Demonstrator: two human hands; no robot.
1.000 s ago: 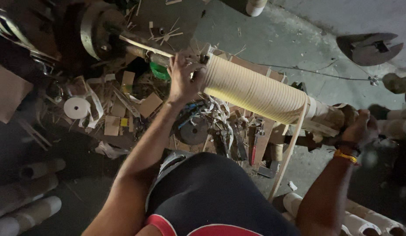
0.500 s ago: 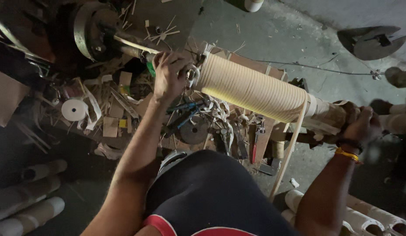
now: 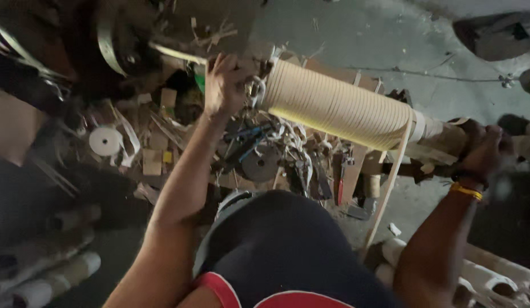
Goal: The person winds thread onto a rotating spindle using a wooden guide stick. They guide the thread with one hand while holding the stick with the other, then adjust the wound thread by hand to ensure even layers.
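A long cardboard tube wound tightly with cream tape (image 3: pixel 339 105) lies across the middle, slanting down to the right. My left hand (image 3: pixel 225 82) grips its left end, beside a small metal fitting. My right hand (image 3: pixel 484 151), with a yellow band at the wrist, grips the brown bare end of the tube on the right. A loose strip of the cream tape (image 3: pixel 387 188) hangs from the winding down towards the floor.
A dark machine with a metal wheel (image 3: pixel 113 40) stands at the upper left. Under the tube lies a heap of scraps, tools and a white tape roll (image 3: pixel 105 141). Pale tubes (image 3: pixel 53 274) lie at the lower left, more tubes (image 3: pixel 493 274) at the lower right. Grey concrete floor (image 3: pixel 356 34) behind.
My left hand has stayed on the tube's left end while the view shifted closer. The tube's right end has dropped slightly with my right hand.
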